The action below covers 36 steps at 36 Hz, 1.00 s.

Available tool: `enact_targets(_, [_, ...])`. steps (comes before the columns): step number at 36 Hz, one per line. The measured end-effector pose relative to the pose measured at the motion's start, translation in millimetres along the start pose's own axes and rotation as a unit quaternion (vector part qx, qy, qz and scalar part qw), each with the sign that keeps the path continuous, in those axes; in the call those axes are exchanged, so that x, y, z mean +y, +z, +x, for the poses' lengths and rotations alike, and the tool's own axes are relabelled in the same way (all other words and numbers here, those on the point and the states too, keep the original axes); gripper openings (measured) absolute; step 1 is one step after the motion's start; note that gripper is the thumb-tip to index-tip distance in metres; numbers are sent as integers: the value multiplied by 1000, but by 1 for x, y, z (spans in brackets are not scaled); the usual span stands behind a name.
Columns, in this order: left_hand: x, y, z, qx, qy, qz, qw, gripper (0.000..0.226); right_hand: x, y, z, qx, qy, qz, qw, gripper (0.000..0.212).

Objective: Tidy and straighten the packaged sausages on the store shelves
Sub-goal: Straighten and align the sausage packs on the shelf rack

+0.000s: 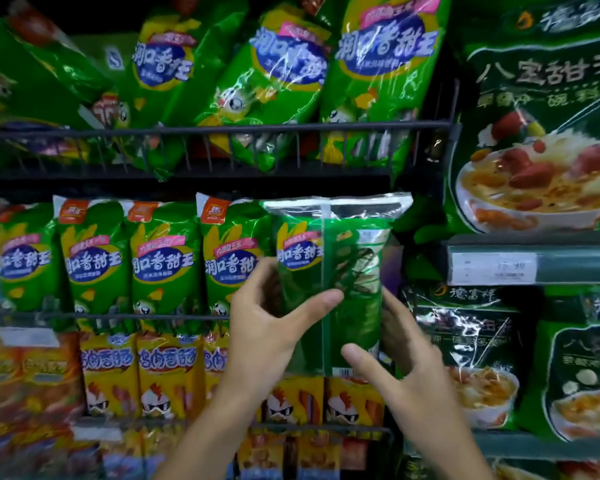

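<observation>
Both hands held one green pack (333, 282) upright before the middle shelf's right end: left hand (271, 327) pinching its left edge, right hand (395, 368) curled around the right edge. Behind stood the green row (132, 258).

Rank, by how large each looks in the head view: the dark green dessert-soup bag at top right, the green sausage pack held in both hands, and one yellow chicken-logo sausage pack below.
1. Dark green dessert-soup bag, partly cropped.
2. Green sausage pack, nearer the camera.
3. Yellow chicken-logo sausage pack.
</observation>
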State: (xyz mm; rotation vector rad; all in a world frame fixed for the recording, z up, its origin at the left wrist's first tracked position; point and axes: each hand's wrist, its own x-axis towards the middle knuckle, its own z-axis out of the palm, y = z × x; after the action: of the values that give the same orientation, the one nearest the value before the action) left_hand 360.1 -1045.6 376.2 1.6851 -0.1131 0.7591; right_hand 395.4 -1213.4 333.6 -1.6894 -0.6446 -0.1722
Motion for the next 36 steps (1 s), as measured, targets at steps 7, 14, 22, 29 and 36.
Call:
enact_targets(7, [-14, -11, -43, -46, -65, -4, 997, 42, 27, 28, -54, 82, 81, 1, 993, 79])
enact_targets(14, [-48, -11, -99, 57, -44, 55, 996, 53, 35, 61, -76, 188, 153, 47, 969, 82])
enact_targets(22, [-42, -13, -129, -113, -29, 155, 981, 71, 22, 83, -89, 205, 115, 83, 968, 60])
enact_targets(29, [-29, -34, -114, -55, -123, -78, 988, 67, -3, 101, -105, 144, -52, -72, 986, 45])
enact_targets(36, [-33, -48, -117, 20, -214, -87, 973, 40, -4, 117, -108, 95, -53, -22, 994, 51])
